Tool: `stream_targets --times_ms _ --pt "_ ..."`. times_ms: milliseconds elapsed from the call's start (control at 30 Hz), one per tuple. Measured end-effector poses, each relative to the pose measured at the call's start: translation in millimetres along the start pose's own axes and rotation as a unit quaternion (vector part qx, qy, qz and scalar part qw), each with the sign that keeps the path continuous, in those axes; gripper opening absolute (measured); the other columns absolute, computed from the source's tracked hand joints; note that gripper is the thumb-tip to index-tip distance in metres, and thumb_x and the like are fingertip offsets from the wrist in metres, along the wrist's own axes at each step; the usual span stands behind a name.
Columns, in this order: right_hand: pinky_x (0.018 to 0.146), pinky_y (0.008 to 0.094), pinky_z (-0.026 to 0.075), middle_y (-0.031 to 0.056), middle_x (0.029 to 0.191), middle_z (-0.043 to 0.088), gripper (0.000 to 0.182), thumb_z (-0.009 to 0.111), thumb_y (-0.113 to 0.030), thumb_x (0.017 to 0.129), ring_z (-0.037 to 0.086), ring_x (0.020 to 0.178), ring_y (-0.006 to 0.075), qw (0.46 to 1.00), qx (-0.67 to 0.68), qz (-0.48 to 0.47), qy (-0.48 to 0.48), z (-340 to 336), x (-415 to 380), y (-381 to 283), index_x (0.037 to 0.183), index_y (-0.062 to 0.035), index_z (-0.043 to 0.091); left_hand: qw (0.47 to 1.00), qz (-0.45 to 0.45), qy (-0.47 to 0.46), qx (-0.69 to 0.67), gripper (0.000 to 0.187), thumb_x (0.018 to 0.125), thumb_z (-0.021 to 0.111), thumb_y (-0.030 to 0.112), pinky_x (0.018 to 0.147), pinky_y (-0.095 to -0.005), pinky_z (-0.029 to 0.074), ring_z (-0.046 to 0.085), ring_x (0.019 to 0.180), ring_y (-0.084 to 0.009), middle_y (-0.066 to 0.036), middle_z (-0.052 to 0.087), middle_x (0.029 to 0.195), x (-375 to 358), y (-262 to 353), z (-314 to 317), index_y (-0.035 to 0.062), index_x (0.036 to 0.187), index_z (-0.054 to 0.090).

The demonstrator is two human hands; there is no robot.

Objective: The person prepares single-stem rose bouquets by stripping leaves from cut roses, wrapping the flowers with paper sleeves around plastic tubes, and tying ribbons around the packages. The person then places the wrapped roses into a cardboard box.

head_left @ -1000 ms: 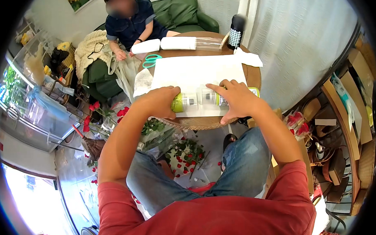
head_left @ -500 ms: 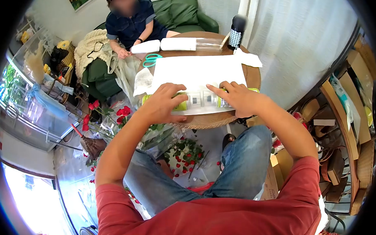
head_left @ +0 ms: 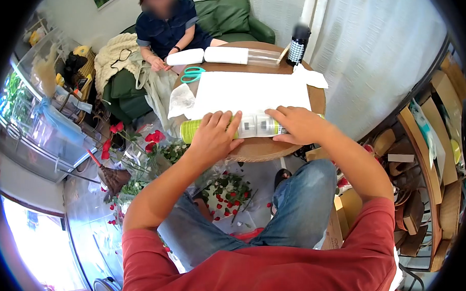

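Note:
A clear plastic cylinder with green ends (head_left: 249, 126) lies crosswise along the near edge of a white sheet (head_left: 254, 93). It may be two containers set end to end; a seam shows near its middle. My left hand (head_left: 217, 133) curls over its left part, fingers on top and thumb toward me. Over the right part, my right hand (head_left: 298, 126) grips in the same way, hiding most of the green label there. A gap between the hands shows the clear section. Teal-handled scissors (head_left: 192, 74) rest beyond the sheet's far left corner.
On the round wooden table (head_left: 259, 149), white rolls (head_left: 226, 55), a clear tube (head_left: 263, 57) and a black bottle (head_left: 298, 44) stand or lie at the back. Crumpled white paper (head_left: 181, 100) is at left. A person (head_left: 168, 29) sits opposite. Red roses (head_left: 229, 194) lie below.
My left hand has slid inward to the right along the cylinder, uncovering more of its green left end. My right hand stays on the right part. The view has shifted slightly.

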State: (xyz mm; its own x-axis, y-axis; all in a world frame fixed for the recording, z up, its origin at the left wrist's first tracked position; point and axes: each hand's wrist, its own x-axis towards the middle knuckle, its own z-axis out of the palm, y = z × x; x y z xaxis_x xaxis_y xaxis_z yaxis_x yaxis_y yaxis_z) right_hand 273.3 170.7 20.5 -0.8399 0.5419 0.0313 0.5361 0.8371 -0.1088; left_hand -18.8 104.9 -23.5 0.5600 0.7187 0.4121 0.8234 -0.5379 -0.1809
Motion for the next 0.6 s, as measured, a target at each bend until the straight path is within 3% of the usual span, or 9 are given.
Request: stream_targets --times_ms 100,233,300,333,400,433,500,533,600 --pt "0.096 0.0466 0.051 0.0224 0.121 0.064 0.071 0.069 -0.043 0.096 0.065 0.107 0.0380 0.998 0.058 0.000 -0.015 -1 -8 7 0.148 -0.0015 0.046 0.995 0.074 -0.005 -0.063 0.071 0.088 0.074 0.045 0.102 -0.0443 0.048 0.061 0.117 -0.0300 -0.015 0.063 0.129 7 -17 2 0.0003 0.140 0.057" --pt "0.098 0.0485 0.050 0.0233 0.123 0.064 0.075 0.069 -0.044 0.095 0.064 0.106 0.0398 1.000 0.005 -0.011 0.012 20 -11 16 0.152 -0.0025 0.043 0.992 0.089 -0.008 -0.095 0.067 0.089 0.074 0.045 0.099 -0.0418 0.051 0.064 0.113 -0.0305 -0.015 0.066 0.126 15 -22 13 0.0001 0.137 0.058" --pt "0.096 0.0499 0.049 0.0227 0.120 0.064 0.081 0.070 -0.048 0.093 0.064 0.103 0.0404 0.993 -0.054 0.045 0.099 39 -4 7 0.156 -0.0051 0.041 0.989 0.062 -0.030 -0.134 0.064 0.090 0.073 0.046 0.100 -0.0436 0.050 0.064 0.114 -0.0299 -0.016 0.066 0.126 20 -26 17 0.0005 0.133 0.061" --pt "0.096 0.0499 0.049 0.0227 0.120 0.064 0.081 0.070 -0.048 0.093 0.064 0.103 0.0404 0.993 -0.055 0.044 0.099 41 0 -3 0.156 -0.0051 0.041 0.989 0.061 -0.029 -0.135 0.064 0.090 0.073 0.046 0.100 -0.0436 0.050 0.064 0.114 -0.0299 -0.016 0.066 0.126 20 -25 18 0.0005 0.133 0.061" --pt "0.091 0.0480 0.049 0.0202 0.111 0.063 0.087 0.071 -0.052 0.092 0.062 0.096 0.0390 0.986 -0.081 0.091 0.114 38 16 -33 0.159 -0.0072 0.038 0.996 0.058 0.067 -0.020 0.059 0.092 0.071 0.045 0.098 -0.0458 0.049 0.063 0.111 -0.0310 -0.014 0.066 0.122 24 -20 12 0.0012 0.131 0.063" --pt "0.084 0.0470 0.050 0.0170 0.104 0.063 0.081 0.069 -0.055 0.092 0.064 0.091 0.0361 0.978 -0.104 0.087 0.158 41 21 -40 0.156 -0.0111 0.045 0.996 0.056 0.067 -0.017 0.059 0.092 0.071 0.045 0.098 -0.0458 0.049 0.063 0.111 -0.0310 -0.014 0.066 0.122 23 -10 9 0.0012 0.131 0.063" --pt "0.082 0.0461 0.050 0.0157 0.100 0.064 0.074 0.067 -0.054 0.093 0.064 0.087 0.0352 0.975 -0.114 0.078 0.174 42 26 -40 0.152 -0.0129 0.049 0.995 -0.080 0.054 0.006 0.055 0.093 0.070 0.042 0.095 -0.0466 0.048 0.061 0.106 -0.0321 -0.012 0.065 0.118 20 13 -2 0.0029 0.130 0.064" --pt "0.080 0.0452 0.051 0.0144 0.097 0.064 0.067 0.066 -0.053 0.094 0.065 0.083 0.0343 0.971 -0.124 0.071 0.191 44 30 -41 0.148 -0.0146 0.053 0.995 -0.084 0.051 0.012 0.055 0.093 0.070 0.042 0.095 -0.0466 0.048 0.061 0.106 -0.0321 -0.012 0.065 0.118 18 12 2 0.0029 0.130 0.064" --pt "0.077 0.0443 0.052 0.0131 0.093 0.064 0.061 0.065 -0.052 0.096 0.065 0.080 0.0333 0.967 -0.138 0.067 0.204 44 33 -39 0.145 -0.0164 0.056 0.989 -0.055 0.137 0.012 0.053 0.093 0.070 0.041 0.091 -0.0463 0.048 0.059 0.103 -0.0320 -0.011 0.063 0.113 15 7 18 0.0036 0.131 0.064"
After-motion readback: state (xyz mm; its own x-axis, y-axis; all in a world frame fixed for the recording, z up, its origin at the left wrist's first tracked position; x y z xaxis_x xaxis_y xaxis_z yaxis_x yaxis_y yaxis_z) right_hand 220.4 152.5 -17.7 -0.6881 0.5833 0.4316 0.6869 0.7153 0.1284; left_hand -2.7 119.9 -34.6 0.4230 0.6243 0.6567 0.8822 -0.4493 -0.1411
